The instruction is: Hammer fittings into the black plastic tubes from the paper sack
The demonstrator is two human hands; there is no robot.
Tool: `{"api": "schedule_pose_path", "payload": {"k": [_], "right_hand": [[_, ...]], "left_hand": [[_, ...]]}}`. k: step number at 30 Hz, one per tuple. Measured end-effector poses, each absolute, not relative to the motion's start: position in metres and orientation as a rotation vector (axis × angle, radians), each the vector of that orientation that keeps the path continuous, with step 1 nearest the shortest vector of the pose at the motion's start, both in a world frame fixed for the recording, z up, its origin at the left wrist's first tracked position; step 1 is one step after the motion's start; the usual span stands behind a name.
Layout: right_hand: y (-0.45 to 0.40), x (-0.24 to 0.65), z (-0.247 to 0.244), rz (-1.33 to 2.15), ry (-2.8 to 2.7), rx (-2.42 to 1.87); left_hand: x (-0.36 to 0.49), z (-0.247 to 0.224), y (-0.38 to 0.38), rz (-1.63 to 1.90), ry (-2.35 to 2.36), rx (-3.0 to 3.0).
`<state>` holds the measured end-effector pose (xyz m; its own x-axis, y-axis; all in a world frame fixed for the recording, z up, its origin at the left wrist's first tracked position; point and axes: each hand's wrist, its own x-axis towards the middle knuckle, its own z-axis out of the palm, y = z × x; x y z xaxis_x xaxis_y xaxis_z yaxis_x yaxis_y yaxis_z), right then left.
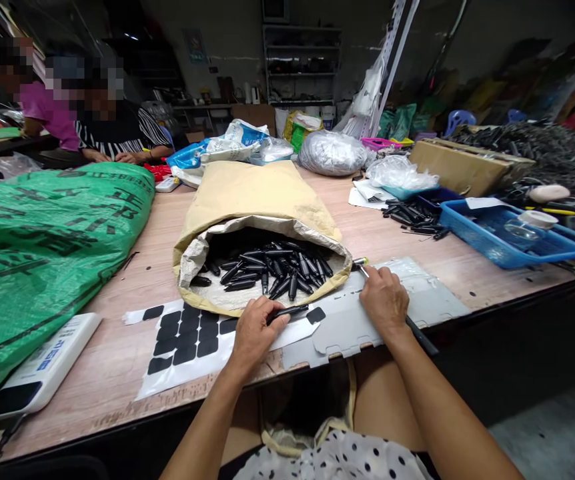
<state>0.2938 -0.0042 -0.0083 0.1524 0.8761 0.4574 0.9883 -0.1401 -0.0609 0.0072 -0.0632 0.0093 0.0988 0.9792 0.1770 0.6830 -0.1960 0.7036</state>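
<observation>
My left hand (259, 328) is closed around one end of a slim black pen-shaped part (293, 310), low over the sheet. In my right hand (385, 301) is what looks like a small hammer (421, 337); its black grip sticks out below the palm, and a metal head with a yellowish end shows past the fingers. Between and behind my hands lies an open cream sack (262, 190) holding many similar black parts (272, 267). A white sheet with black square stickers (187, 333) lies partly under the sack's mouth. Beneath my hands is a worn grey board (402, 280).
A green woven sack (57, 247) and a white power strip (50, 363) lie left. Loose black parts (410, 215), a blue tray (510, 233) and a cardboard box (467, 163) stand right. Two people sit across at far left; one wears a striped top (117, 137).
</observation>
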Motion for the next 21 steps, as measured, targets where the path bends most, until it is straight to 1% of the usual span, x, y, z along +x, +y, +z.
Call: {"api": "schedule_pose_path", "payload": {"k": [3,5,7,9,14,16,18,21], "right_hand": [[-0.004,0.293,-0.008,-0.467,-1.79,-2.093],[-0.005,0.293,-0.008,-0.471,-1.793,-2.094],[-0.005,0.293,-0.009,-0.471,-1.796,-2.098],[-0.005,0.293,-0.009,-0.473,-1.794,-2.106],[-0.004,0.294,-0.011,-0.477,-1.796,-2.108],[-0.004,0.294,-0.012,-0.471,-1.798,-2.11],[-0.004,0.294,-0.012,-0.468,-1.8,-2.114],[-0.004,0.294,-0.012,-0.469,-1.803,-2.117]], "left_hand": [[0.015,0.031,-0.088,0.816,1.461,1.907],[0.023,0.043,-0.113,0.642,1.277,1.834],[0.033,0.04,-0.138,0.428,1.163,1.788],[0.04,0.018,-0.156,0.25,1.21,1.79],[0.047,-0.075,-0.17,-0.092,1.532,1.569],[0.049,-0.089,-0.171,-0.157,1.526,1.546],[0.053,-0.078,-0.172,-0.164,1.476,1.625],[0.06,-0.025,-0.164,0.012,1.319,1.754]]}}
